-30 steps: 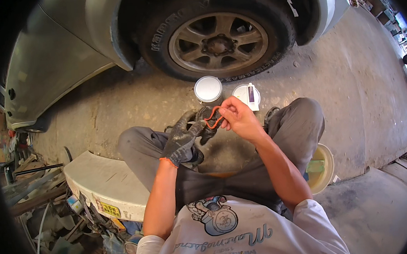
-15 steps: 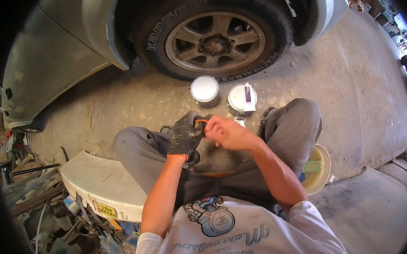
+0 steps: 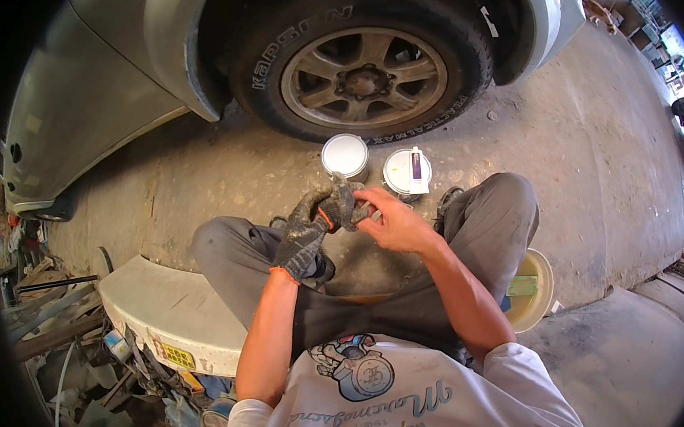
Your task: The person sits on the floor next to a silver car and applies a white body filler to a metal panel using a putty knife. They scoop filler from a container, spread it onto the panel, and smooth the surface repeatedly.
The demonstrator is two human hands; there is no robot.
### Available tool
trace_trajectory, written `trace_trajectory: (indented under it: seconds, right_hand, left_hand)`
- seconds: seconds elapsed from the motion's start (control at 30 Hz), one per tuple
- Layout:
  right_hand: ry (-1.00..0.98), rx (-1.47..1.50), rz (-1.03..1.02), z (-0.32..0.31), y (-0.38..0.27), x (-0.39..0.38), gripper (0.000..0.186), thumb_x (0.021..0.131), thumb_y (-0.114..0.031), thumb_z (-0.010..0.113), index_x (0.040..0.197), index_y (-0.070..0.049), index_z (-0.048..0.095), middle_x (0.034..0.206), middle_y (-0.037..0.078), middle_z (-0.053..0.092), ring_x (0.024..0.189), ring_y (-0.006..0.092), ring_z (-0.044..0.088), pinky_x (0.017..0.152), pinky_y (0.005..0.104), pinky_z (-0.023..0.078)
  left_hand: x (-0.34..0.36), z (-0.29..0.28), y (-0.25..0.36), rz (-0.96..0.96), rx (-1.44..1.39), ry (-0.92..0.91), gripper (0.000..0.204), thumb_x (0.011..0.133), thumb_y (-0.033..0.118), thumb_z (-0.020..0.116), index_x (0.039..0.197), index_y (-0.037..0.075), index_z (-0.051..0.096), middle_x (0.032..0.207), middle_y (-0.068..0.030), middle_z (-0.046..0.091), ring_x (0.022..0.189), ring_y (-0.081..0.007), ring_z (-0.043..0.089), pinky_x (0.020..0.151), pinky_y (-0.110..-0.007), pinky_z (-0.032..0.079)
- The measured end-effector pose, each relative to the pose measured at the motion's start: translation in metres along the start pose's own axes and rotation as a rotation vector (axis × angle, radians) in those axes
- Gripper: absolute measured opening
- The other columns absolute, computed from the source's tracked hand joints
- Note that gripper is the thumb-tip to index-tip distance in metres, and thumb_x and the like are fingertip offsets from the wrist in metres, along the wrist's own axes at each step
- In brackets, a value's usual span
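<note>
My left hand wears a dark, dirty work glove with an orange cuff. Its fingers are closed on a second grey work glove, whose orange cuff edge shows near my left thumb. My bare right hand pinches the other side of that loose glove, its fingers at the glove's fingers. Both hands meet in front of my knees. Just beyond them stand two round cans with white lids, the left can and the right can. A white and purple tube lies on the right can's lid.
A car wheel stands beyond the cans, under a pale car body. A cream bumper lies at my left beside a pile of scrap. By my right knee is a round tub with a green thing inside.
The loose glove's fingers now show between my hands, and its orange cuff has shifted towards my left hand. My right hand has turned and moved slightly right.
</note>
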State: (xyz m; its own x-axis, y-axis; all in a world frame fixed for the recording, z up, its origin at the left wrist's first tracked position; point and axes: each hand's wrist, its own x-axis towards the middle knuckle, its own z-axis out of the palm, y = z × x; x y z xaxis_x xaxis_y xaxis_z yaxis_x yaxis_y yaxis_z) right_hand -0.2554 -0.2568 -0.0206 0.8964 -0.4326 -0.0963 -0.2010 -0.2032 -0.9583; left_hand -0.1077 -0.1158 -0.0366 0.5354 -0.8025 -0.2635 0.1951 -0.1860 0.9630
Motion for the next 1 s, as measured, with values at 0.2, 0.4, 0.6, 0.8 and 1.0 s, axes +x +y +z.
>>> trace_trajectory:
  seconds: [0.2, 0.4, 0.6, 0.8, 1.0]
  right_hand:
    - [0.054, -0.14, -0.093, 0.008, -0.008, -0.001, 0.04, 0.083, -0.013, 0.065, 0.118, 0.001, 0.055, 0.094, 0.013, 0.056, 0.068, 0.0199, 0.055, 0.064, 0.0302, 0.047]
    - [0.384, -0.188, -0.245, 0.004, -0.002, 0.007, 0.014, 0.086, -0.008, 0.061, 0.078, 0.003, 0.058, 0.063, 0.01, 0.052, 0.058, 0.0193, 0.05, 0.055, 0.0347, 0.04]
    - [0.623, 0.1, -0.074, -0.021, 0.015, 0.011, 0.012, 0.088, -0.009, 0.059, 0.092, 0.002, 0.063, 0.063, 0.006, 0.053, 0.059, 0.0092, 0.043, 0.054, 0.0281, 0.038]
    - [0.743, -0.165, -0.001, -0.034, 0.008, 0.015, 0.015, 0.091, -0.007, 0.054, 0.099, 0.001, 0.063, 0.077, 0.008, 0.058, 0.068, 0.0134, 0.053, 0.063, 0.0271, 0.043]
    - [0.525, -0.161, -0.525, 0.009, -0.036, 0.001, 0.024, 0.087, 0.003, 0.05, 0.108, 0.002, 0.061, 0.097, 0.016, 0.061, 0.08, 0.0248, 0.061, 0.073, 0.0327, 0.049]
  left_hand:
    - [-0.011, 0.001, -0.002, -0.132, 0.252, -0.051, 0.026, 0.098, 0.024, 0.051, 0.112, 0.003, 0.058, 0.089, -0.0032, 0.063, 0.071, -0.0092, 0.057, 0.06, -0.026, 0.047]
    - [-0.008, 0.001, 0.0, -0.278, 0.016, -0.053, 0.016, 0.097, 0.017, 0.051, 0.103, 0.004, 0.059, 0.068, -0.0011, 0.055, 0.053, -0.0098, 0.048, 0.046, -0.025, 0.039]
    - [-0.003, -0.02, 0.024, -0.203, -0.02, 0.198, 0.015, 0.096, 0.016, 0.055, 0.1, 0.002, 0.058, 0.065, -0.0013, 0.053, 0.051, -0.009, 0.047, 0.047, -0.022, 0.037]
    - [-0.006, -0.019, 0.048, -0.064, 0.051, 0.242, 0.015, 0.093, 0.011, 0.059, 0.105, 0.002, 0.059, 0.076, -0.001, 0.058, 0.059, -0.008, 0.051, 0.053, -0.023, 0.043]
    - [-0.007, 0.009, 0.049, 0.038, 0.049, -0.056, 0.027, 0.089, 0.013, 0.064, 0.113, 0.004, 0.057, 0.096, -0.0048, 0.06, 0.078, -0.0114, 0.057, 0.068, -0.026, 0.048]
